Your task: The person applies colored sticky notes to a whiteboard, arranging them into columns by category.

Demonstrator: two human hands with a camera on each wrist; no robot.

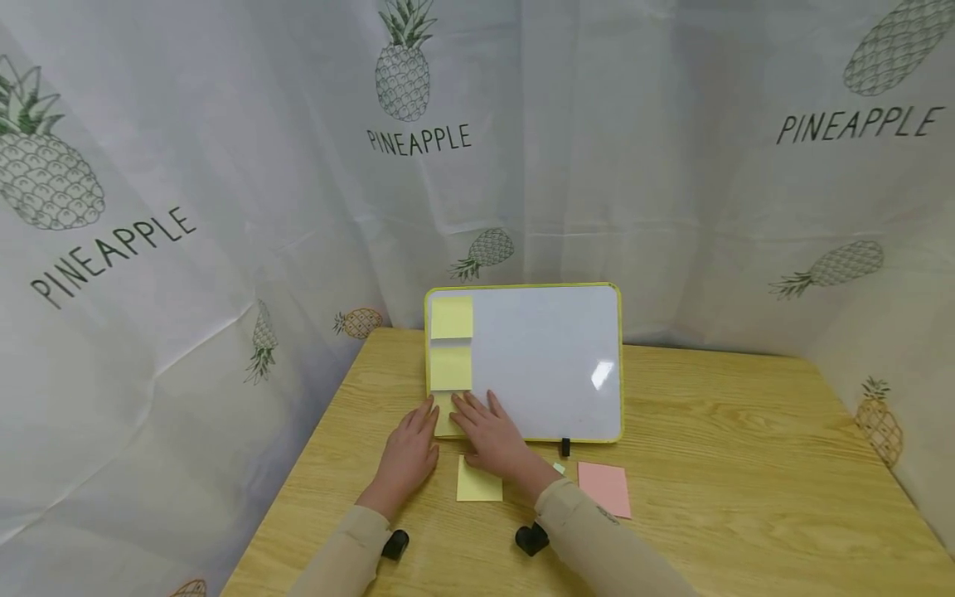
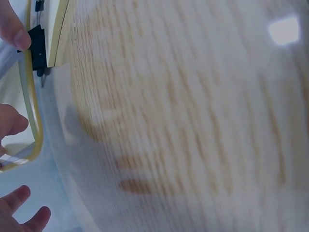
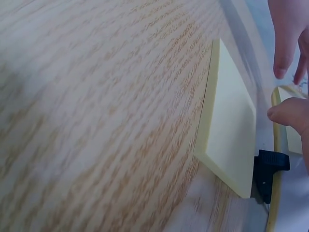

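Note:
A whiteboard (image 1: 545,365) with a yellow frame leans at the back of the table. Down its left side run two yellow sticky notes, an upper one (image 1: 451,318) and a middle one (image 1: 451,369). Below them a third yellow sticky note (image 1: 443,419) lies at the board's lower left corner, partly covered by fingers. My left hand (image 1: 406,452) reaches to that corner, its extended fingertips at the note's left edge. With fingers spread, my right hand (image 1: 492,435) rests its fingertips on the note's right side. Beneath the right hand lies a yellow sticky-note pad (image 1: 480,489), also seen as a thick block (image 3: 229,121) in the right wrist view.
A pink sticky-note pad (image 1: 604,489) lies right of the right forearm, with a small pale piece (image 1: 559,468) beside the wrist. A black foot (image 1: 565,448) sits at the board's lower edge. A pineapple-print curtain (image 1: 597,182) hangs behind the wooden table (image 1: 746,464).

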